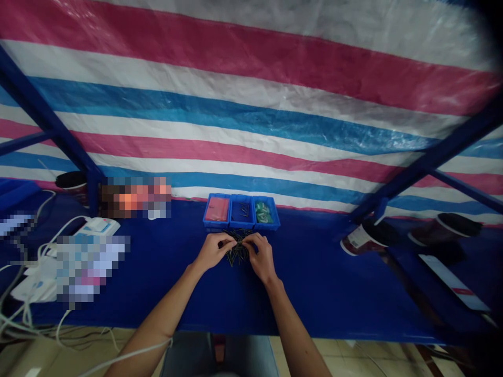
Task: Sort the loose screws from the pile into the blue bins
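My left hand (213,250) and my right hand (261,255) meet over a heap of thin dark sticks (237,258), which look like long screws or nails. Thumb and forefinger of each hand are pinched together, fingertips close to each other. What they pinch is too small to make out. Just behind the heap stand three joined blue bins. The left bin (205,214) holds flat pinkish-red pieces, and a few thin dark sticks lie in the middle bin (238,222). Green-and-clear small packets (263,213) fill part of the right one.
A blue tabletop (322,283) spans the view, with a striped sheet (251,120) behind. Left are white power strips (41,277) with tangled cables. At right stand a lidded cup (359,238), another cup (428,230) and a phone-like slab (454,283). Blue frame bars (416,162) slant down.
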A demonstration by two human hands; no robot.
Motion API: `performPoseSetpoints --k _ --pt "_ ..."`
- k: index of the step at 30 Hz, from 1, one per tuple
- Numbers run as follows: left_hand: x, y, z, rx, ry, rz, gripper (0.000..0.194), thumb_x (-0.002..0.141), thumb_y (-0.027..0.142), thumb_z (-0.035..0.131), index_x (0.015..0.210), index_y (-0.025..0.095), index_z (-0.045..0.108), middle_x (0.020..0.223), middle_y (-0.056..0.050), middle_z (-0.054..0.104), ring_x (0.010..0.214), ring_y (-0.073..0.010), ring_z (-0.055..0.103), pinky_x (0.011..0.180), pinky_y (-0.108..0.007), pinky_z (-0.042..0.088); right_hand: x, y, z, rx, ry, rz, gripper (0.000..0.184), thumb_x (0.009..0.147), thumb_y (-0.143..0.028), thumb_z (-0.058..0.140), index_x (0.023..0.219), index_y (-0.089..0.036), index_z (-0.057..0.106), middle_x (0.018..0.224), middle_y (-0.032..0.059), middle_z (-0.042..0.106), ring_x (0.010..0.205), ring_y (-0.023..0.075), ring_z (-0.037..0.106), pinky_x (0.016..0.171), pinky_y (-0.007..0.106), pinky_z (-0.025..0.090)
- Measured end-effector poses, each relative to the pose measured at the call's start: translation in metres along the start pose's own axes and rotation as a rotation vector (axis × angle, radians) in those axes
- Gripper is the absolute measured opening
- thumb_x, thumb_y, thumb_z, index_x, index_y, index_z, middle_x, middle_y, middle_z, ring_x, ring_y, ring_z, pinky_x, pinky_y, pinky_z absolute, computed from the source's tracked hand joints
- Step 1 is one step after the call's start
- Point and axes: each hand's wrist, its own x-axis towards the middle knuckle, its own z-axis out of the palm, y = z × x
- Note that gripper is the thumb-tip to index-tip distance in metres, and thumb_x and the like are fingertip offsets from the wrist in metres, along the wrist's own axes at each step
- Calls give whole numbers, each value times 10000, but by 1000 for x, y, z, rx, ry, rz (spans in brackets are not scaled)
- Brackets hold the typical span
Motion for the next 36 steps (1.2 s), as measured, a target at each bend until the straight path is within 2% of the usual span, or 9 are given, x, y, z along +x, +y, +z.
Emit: performPoseSetpoints --k 12,16,21,28,36 --pt "-1 2 0 22 -24 11 255 923 338 608 845 141 751 721 -36 698 627 -136 581 593 -224 394 -1 -4 0 2 -34 13 114 955 -243 566 890 -225 658 908 36 693 827 198 630 857 358 384" --pt "0 3 0 24 -37 21 252 932 310 595 823 140 747 720 -35 694 642 -139 588 614 -226 398 -2 -5 3 8 -55 4 80 950 -256 600 955 -236 677 931 32 700 808 192 635 862 358 383" --pt "0 3 -1 32 -43 37 260 939 306 586 807 142 739 705 -31 682 635 -136 577 611 -227 391 -1 -2 5 15 -59 -19 125 965 -255 592 991 -251 714 976 41 714 910 206 649 870 360 387" --pt "0 5 -2 35 -41 52 303 949 351 567 820 146 749 712 -45 683 640 -145 570 616 -239 394 -1 -1 4 5 -41 -25 136 964 -249 602 996 -260 734 955 37 719 887 202 652 821 348 390" --pt "0 3 -1 26 -33 49 296 947 351 574 831 148 756 735 -52 695 656 -152 588 630 -248 407 -1 0 2 -25 -60 -29 173 997 -286 551 986 -251 720 931 37 715 868 198 646 832 348 380"
